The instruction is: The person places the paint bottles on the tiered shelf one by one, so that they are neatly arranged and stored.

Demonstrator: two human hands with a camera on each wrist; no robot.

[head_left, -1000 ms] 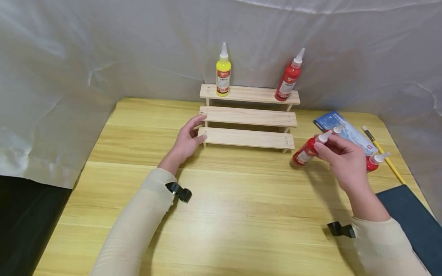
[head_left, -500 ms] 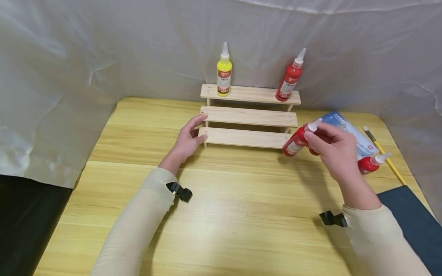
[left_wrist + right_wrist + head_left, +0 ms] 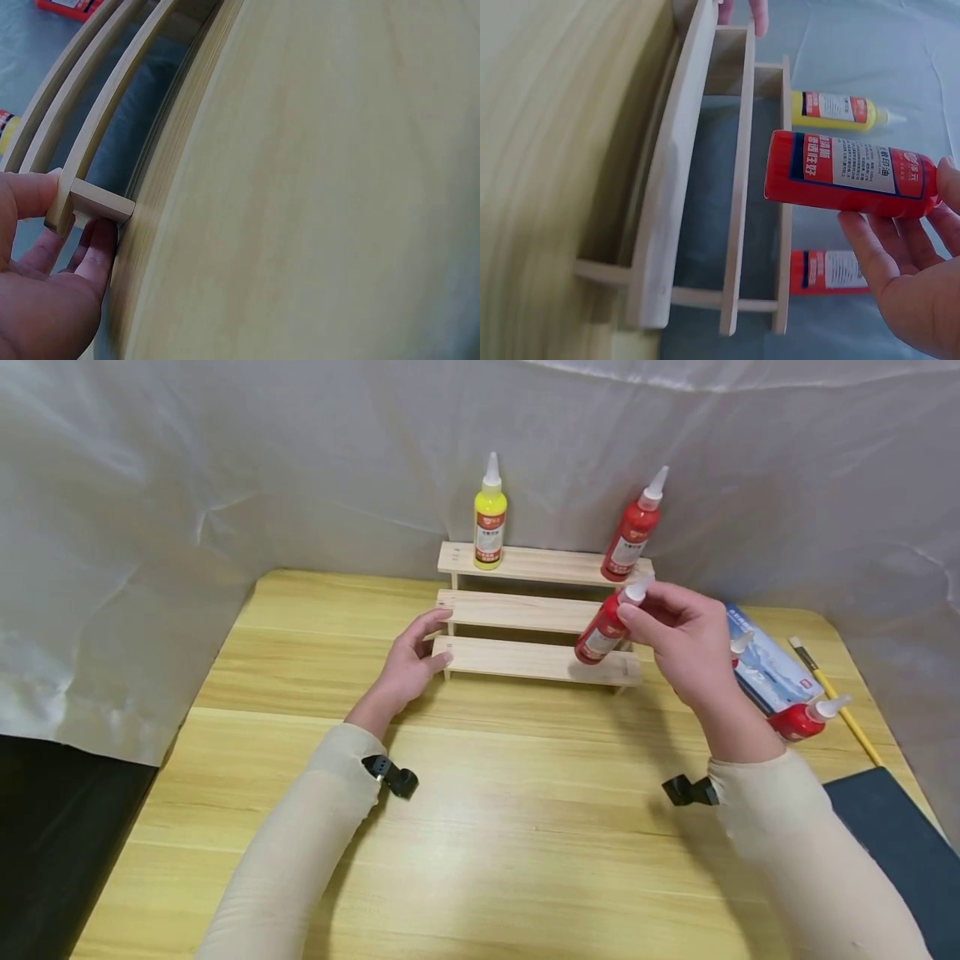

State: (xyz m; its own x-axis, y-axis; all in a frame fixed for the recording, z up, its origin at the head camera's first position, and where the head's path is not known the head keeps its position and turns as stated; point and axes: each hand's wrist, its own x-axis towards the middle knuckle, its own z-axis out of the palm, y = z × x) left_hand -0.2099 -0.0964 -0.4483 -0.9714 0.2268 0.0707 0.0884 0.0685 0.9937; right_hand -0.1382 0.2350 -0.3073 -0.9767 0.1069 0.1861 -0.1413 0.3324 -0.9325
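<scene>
Compared with a second earlier, the held red bottle (image 3: 602, 633) has been carried leftward and away from the body, from over the bare tabletop to over the right part of the rack (image 3: 517, 658), where it is seen against the lower two shelves. It is held nozzle up, pinched near its neck between the thumb and fingers of the right hand (image 3: 690, 643). A red bottle by the blue packet (image 3: 776, 664) is now partly uncovered. The rack's left end is gripped, as before, between the thumb and fingers of the left hand (image 3: 408, 667). On the top shelf, a yellow bottle (image 3: 490, 535) is stood toward the left and another red bottle (image 3: 628, 545) toward the right.

The rack is set toward the far edge of a wood-grained table (image 3: 480, 835). To the right are laid a red bottle (image 3: 797, 722), a yellow-handled brush (image 3: 858, 735) and a dark flat board (image 3: 892, 835). The space is enclosed by creased grey sheeting (image 3: 315, 468).
</scene>
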